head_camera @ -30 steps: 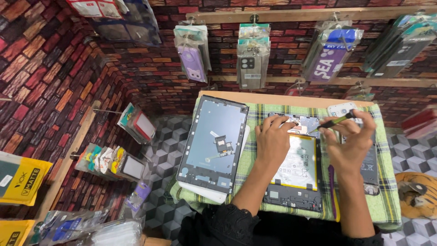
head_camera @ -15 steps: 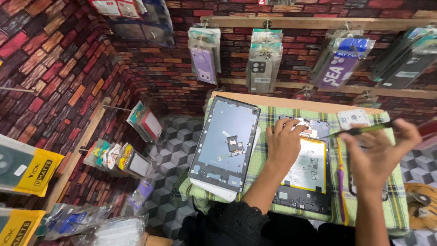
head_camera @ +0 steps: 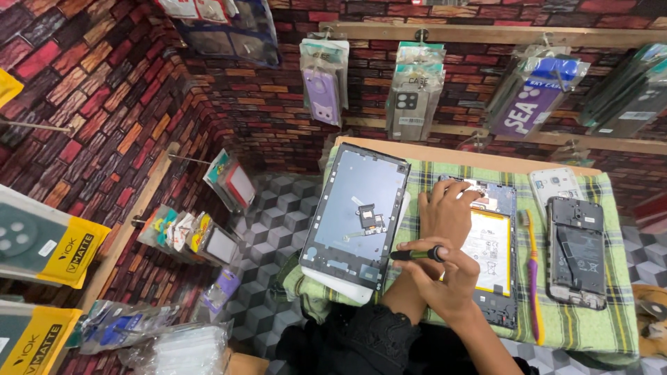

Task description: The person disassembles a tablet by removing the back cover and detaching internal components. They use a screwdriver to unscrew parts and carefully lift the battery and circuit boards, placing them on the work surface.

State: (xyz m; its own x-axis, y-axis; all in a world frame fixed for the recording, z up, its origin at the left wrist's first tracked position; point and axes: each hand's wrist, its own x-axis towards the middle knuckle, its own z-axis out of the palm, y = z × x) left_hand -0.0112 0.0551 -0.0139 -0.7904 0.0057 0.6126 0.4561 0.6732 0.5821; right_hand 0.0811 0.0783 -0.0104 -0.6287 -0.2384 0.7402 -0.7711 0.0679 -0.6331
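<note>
From my seat, the right hand [head_camera: 445,278] pinches a slim black screwdriver [head_camera: 417,255], its tip aimed left toward the grey tablet back cover [head_camera: 358,215]. The left hand [head_camera: 448,212] lies flat, fingers loosely together, on the opened tablet with the white battery [head_camera: 490,250] (partly hidden under both hands). An orange toothbrush [head_camera: 531,271] and an opened black phone [head_camera: 575,253] crowd the right side of the green plaid cloth [head_camera: 597,326] on the bench; bare cloth remains near its front edge.
</note>
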